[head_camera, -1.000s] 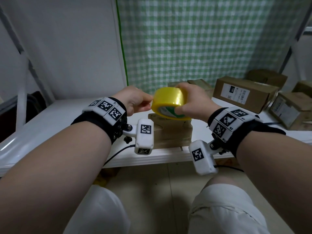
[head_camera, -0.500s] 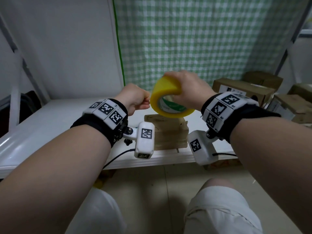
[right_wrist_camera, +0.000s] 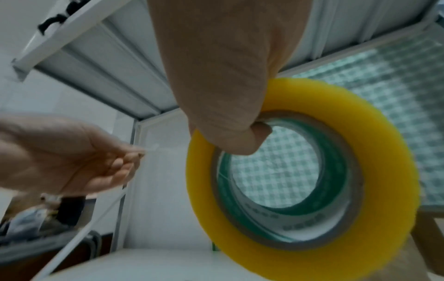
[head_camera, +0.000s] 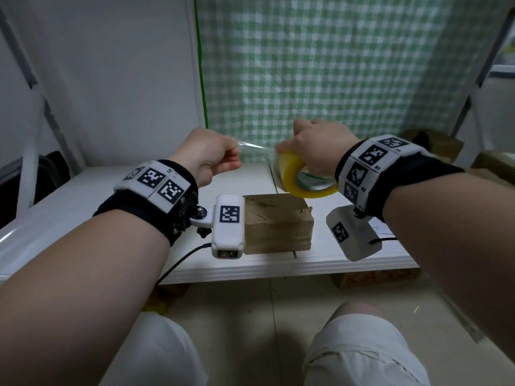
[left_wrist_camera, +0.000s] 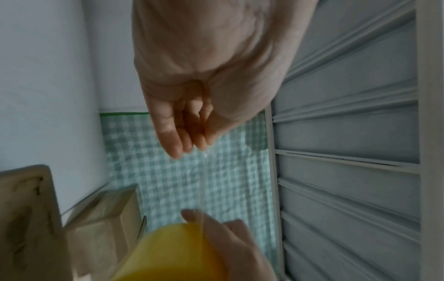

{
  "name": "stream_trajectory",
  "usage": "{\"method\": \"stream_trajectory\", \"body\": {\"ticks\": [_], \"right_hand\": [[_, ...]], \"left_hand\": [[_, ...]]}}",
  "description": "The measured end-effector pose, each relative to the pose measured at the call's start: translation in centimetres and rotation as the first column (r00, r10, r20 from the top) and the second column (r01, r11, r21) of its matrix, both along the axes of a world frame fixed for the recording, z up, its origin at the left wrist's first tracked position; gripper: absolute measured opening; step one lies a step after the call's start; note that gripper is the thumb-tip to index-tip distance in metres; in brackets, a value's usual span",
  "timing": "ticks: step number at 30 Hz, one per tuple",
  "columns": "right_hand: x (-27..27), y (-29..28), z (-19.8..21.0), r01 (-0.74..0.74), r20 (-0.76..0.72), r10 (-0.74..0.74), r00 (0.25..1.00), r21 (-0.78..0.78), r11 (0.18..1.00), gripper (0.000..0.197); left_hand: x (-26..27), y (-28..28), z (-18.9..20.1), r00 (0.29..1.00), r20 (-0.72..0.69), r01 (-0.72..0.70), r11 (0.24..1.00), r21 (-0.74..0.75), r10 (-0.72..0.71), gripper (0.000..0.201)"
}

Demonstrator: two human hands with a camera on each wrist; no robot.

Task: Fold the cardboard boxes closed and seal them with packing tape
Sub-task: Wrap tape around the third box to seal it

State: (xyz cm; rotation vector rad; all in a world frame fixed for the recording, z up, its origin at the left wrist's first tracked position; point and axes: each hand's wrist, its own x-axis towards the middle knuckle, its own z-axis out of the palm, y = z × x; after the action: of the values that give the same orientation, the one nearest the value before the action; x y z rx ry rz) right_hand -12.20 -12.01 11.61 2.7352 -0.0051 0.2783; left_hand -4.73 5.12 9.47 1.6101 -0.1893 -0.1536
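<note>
A small closed cardboard box (head_camera: 276,222) sits on the white table (head_camera: 83,201) near its front edge. Above and right of it my right hand (head_camera: 312,146) grips a yellow roll of packing tape (head_camera: 295,176), thumb through the green-lined core (right_wrist_camera: 276,171). My left hand (head_camera: 211,154) hovers above the box's left side and pinches the free end of a clear tape strip (head_camera: 253,146). That strip stretches level between the two hands. In the left wrist view the pinching fingertips (left_wrist_camera: 182,146) point down toward the roll (left_wrist_camera: 173,252).
More cardboard boxes (head_camera: 434,140) stand at the back right of the table, partly hidden by my right arm. A green checked curtain (head_camera: 334,65) hangs behind. Shelf uprights (head_camera: 33,79) flank both sides. My knees (head_camera: 359,316) are below the table edge.
The hands have drawn apart: the right carried the roll to the right, the left kept the tape end, and a clear strip now spans the gap between them.
</note>
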Motion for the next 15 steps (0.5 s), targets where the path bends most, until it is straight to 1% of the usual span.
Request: {"method": "stream_trajectory", "body": {"ticks": [1, 2, 5, 7, 10, 12, 15], "right_hand": [[-0.1, 0.0, 0.0, -0.001, -0.005, 0.001, 1.0, -0.043, 0.999, 0.061], [-0.2, 0.0, 0.1, -0.003, 0.006, 0.003, 1.0, -0.051, 0.999, 0.061], [-0.2, 0.0, -0.3, -0.008, 0.105, 0.005, 0.994, 0.022, 1.0, 0.064], [0.0, 0.0, -0.9, -0.026, 0.198, 0.005, 0.98, 0.105, 0.994, 0.064], [0.4, -0.4, -1.8, -0.018, 0.294, -0.056, 0.954, 0.245, 0.969, 0.052], [0.5, -1.1, -2.2, 0.009, 0.33, -0.136, 0.934, 0.36, 0.933, 0.043], [0.7, -1.4, -3.0, -0.053, 0.355, -0.155, 0.922, 0.513, 0.857, 0.045]], "left_hand": [[0.0, 0.1, -0.1, 1.0, -0.006, 0.008, 1.0, -0.006, -0.008, 0.018], [0.0, 0.2, -0.3, 1.0, -0.017, 0.008, 1.0, -0.014, -0.008, 0.019], [0.1, 0.6, -1.2, 0.995, -0.1, -0.021, 0.996, -0.081, 0.013, 0.019], [0.3, 0.9, -1.9, 0.985, -0.172, -0.04, 0.99, -0.134, 0.016, 0.017], [0.7, 1.6, -3.2, 0.964, -0.265, -0.066, 0.985, -0.161, 0.022, 0.018], [0.8, 2.1, -4.3, 0.948, -0.316, -0.078, 0.984, -0.158, 0.024, 0.02], [0.7, 2.5, -6.1, 0.932, -0.363, -0.079, 0.984, -0.161, 0.015, 0.017]]}}
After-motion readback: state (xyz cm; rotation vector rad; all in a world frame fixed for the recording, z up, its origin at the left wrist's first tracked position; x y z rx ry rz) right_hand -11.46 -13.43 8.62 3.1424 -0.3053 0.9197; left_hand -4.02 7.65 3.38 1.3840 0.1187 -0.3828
